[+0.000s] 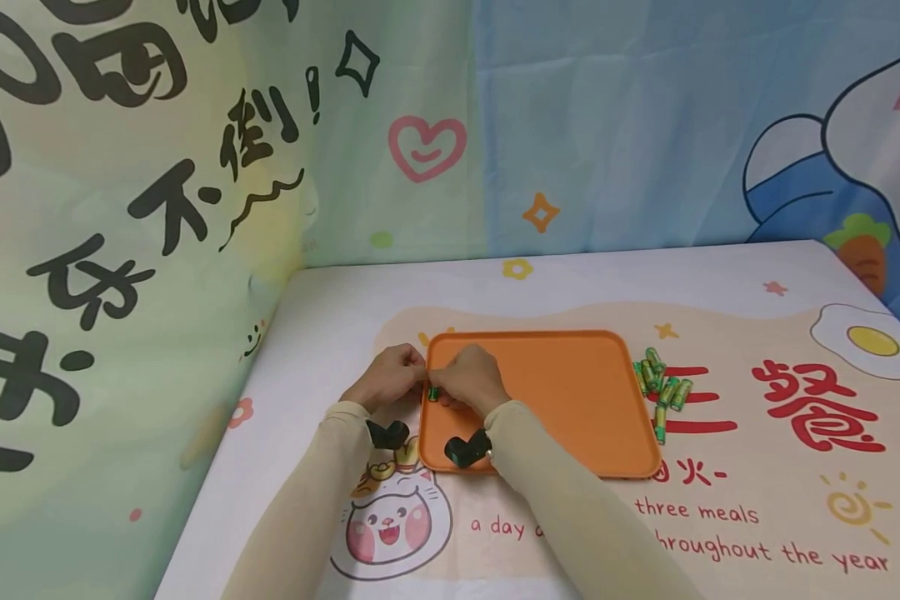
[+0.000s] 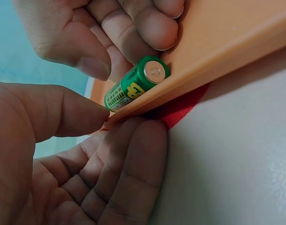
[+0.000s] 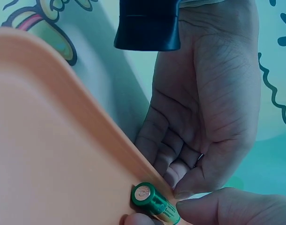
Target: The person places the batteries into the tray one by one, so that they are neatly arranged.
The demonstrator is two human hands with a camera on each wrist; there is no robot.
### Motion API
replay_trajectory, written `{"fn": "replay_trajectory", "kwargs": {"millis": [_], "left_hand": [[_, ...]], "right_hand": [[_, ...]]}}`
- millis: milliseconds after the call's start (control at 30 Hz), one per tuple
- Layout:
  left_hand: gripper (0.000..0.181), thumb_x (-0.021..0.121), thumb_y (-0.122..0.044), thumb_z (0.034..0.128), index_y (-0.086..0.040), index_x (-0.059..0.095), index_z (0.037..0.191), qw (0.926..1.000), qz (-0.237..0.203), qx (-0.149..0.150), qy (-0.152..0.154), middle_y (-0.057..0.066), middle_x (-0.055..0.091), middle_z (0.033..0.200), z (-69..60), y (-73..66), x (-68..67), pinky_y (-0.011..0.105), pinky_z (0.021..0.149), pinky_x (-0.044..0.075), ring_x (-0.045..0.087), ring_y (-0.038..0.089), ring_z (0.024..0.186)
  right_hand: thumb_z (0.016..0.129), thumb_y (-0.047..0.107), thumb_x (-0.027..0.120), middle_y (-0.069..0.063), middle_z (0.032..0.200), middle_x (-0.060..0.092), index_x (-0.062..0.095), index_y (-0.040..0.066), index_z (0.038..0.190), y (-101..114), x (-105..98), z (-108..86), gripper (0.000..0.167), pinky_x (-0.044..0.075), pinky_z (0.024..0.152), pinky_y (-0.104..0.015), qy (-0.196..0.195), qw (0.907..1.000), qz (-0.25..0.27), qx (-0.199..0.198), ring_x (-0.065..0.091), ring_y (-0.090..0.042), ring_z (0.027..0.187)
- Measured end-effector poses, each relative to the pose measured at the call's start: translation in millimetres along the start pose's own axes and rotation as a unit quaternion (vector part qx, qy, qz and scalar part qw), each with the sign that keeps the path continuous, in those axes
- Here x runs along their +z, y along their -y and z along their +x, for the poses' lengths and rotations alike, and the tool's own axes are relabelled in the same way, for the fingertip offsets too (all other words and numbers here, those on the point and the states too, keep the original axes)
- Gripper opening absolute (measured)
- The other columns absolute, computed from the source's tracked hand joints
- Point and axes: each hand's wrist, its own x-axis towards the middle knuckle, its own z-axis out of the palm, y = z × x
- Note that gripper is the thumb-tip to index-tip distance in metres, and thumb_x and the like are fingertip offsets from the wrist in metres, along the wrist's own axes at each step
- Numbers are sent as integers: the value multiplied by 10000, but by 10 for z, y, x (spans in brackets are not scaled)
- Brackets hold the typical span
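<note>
A green battery (image 2: 135, 83) with gold lettering lies along the inside of the left rim of an orange tray (image 1: 562, 400). My right hand (image 1: 471, 379) reaches over that edge, and in the right wrist view its thumb and a fingertip pinch the battery (image 3: 154, 201) from either side. Outside the rim is my left hand (image 1: 392, 377). In the left wrist view its thumb (image 2: 63, 112) rests at the rim by the battery's far end, while its curled fingers (image 2: 143, 154) lie under the rim, gripping the tray edge.
Several more green batteries (image 1: 667, 392) lie loosely grouped on the printed tablecloth (image 1: 780, 500), just off the tray's right edge. A patterned curtain (image 1: 615, 125) hangs behind the table and along its left side. Each wrist carries a black camera mount (image 1: 468, 450).
</note>
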Motion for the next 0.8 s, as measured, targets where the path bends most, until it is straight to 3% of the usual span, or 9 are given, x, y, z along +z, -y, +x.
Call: {"fn": "replay_trajectory", "kwargs": {"millis": [233,467,800], "left_hand": [[138,599,-166,970,-41,626,1022,9999,75,104,29,93,686,927,51,-16,48,284,727,531,639,195,805],[155,605,-186,983,-52,612,1060,9999,-67,-85,118,97,687,977,44,-18,66,297,761,563,658,202,827],[159,603,-179,996,-39,598,1070,9994,-292,-163,127,115,667,994,8,22,18,300,745,589,661,206,811]], "right_hand": [[885,161,752,-123,671,728,778,9,737,-46,-81,-12,213,494,501,-234,3,10000,-60,69,637,-170,530],[910,156,709,-102,791,727,781,50,894,-128,-265,-97,129,587,638,-299,209,9995,202,-146,686,-209,689],[927,162,675,-139,896,732,747,52,989,-394,-887,-303,146,544,708,-337,183,9991,266,-264,673,-266,797]]}}
